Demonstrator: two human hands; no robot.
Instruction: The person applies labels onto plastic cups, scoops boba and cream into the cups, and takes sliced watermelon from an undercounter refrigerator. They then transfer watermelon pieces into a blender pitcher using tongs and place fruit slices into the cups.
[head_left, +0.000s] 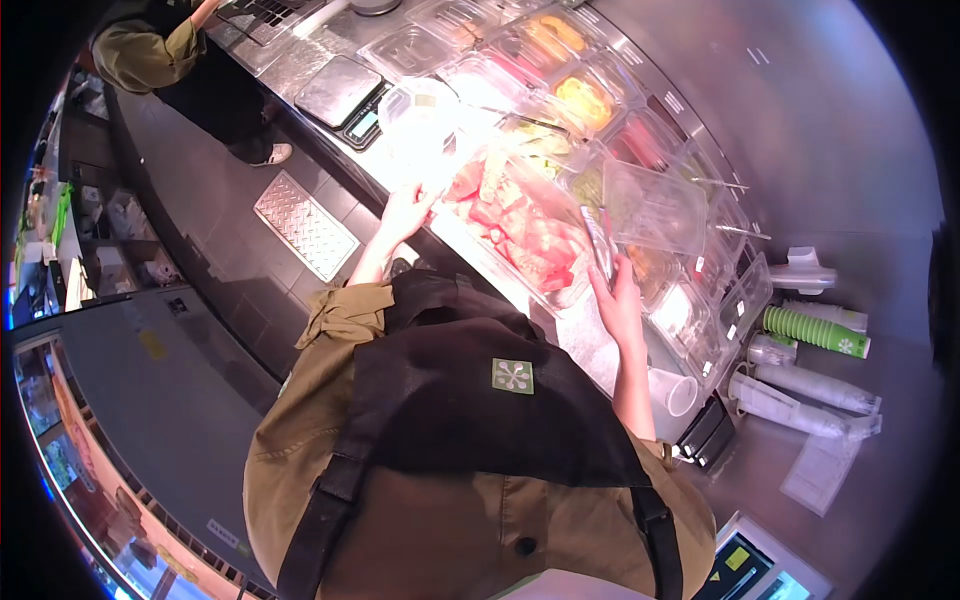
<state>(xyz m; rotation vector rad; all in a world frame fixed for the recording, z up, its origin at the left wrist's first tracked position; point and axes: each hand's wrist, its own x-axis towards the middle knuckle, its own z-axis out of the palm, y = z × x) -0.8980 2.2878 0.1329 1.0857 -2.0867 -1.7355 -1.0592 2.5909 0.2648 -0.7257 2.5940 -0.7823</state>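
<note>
A clear plastic container (470,245) full of pinkish-red fruit chunks (520,225), which look like watermelon, stands at the counter's front edge before me. My left hand (408,212) is closed at its left end, fingers curled on the rim. At the container's right end, my right hand (618,287) is wrapped round metal tongs (598,235), which point up and away from me. Strong light washes out the area beside a clear round tub (418,108) behind my left hand.
Clear bins of sliced fruit (583,103) fill the counter behind. A digital scale (362,125) sits at left. Green cups (815,330) and a clear cup (672,393) lie at right. Another person (160,55) stands at upper left, near a metal floor plate (305,225).
</note>
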